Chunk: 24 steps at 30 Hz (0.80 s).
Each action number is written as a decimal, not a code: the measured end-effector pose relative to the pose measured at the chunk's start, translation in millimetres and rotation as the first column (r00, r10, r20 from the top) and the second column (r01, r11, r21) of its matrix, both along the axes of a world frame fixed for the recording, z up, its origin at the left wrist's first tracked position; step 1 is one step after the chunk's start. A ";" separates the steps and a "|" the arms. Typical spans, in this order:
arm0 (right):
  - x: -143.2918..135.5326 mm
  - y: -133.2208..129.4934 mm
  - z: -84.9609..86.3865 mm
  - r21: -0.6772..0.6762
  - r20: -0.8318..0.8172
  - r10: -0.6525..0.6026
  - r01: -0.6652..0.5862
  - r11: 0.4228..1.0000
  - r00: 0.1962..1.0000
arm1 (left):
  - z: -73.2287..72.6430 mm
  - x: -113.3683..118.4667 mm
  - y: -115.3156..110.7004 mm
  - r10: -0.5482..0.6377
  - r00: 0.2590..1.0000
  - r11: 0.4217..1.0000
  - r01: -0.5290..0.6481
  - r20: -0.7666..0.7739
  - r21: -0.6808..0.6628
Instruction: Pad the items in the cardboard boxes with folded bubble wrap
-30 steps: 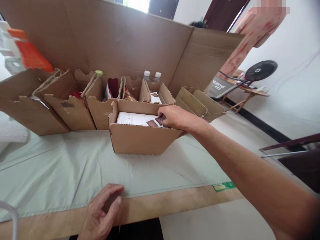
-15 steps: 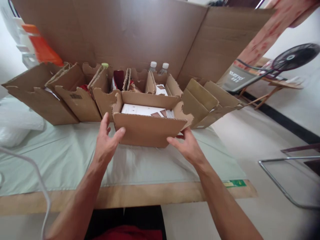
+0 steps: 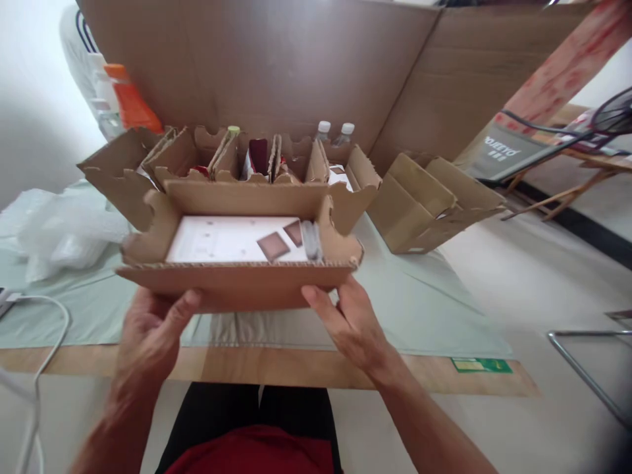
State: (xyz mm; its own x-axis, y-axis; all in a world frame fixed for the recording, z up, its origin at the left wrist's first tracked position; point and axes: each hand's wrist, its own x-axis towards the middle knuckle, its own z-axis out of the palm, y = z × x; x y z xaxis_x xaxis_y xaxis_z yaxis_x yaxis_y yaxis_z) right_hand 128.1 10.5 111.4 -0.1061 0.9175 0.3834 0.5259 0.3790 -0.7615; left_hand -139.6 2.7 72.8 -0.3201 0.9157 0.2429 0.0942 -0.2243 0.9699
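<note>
An open cardboard box (image 3: 247, 289) is held up above the green cloth, close to me, its opening facing up. My left hand (image 3: 153, 329) grips its lower left end, thumb on the near wall and fingers hidden underneath. At the lower right end, my right hand (image 3: 348, 322) holds it the same way. Inside lies a flat white box (image 3: 224, 237) with two brown squares printed on it. A clear plastic thing (image 3: 311, 239) sits beside the squares, too blurred to name.
Behind stands a row of open cardboard boxes (image 3: 111, 174) with packages and white-capped bottles (image 3: 345, 131). More cardboard boxes (image 3: 412, 207) stand at the right. Bubble wrap (image 3: 64, 224) lies at the left, a white cable (image 3: 54, 349) hangs over the wooden edge (image 3: 296, 365), and an orange-topped bottle (image 3: 131, 99) stands behind.
Both hands have closed on the cardboard box. It has come up off the cloth, nearer to me and to the left, tilted so that more of its inside shows.
</note>
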 end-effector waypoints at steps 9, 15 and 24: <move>47.7 -11.1 16.5 0.120 -0.006 -0.283 0.282 0.952 0.959 | 23.9 62.2 24.4 -0.290 0.957 0.946 0.281 0.035 0.161; -7.1 10.8 8.6 -0.027 -0.043 -0.016 0.015 1.000 0.999 | 10.2 0.4 6.6 0.027 0.999 0.995 -0.024 -0.029 0.097; 67.6 -14.3 -46.2 -0.057 -0.010 -0.294 0.293 0.954 0.956 | -19.8 74.2 35.3 -0.323 0.942 0.946 0.318 0.097 0.060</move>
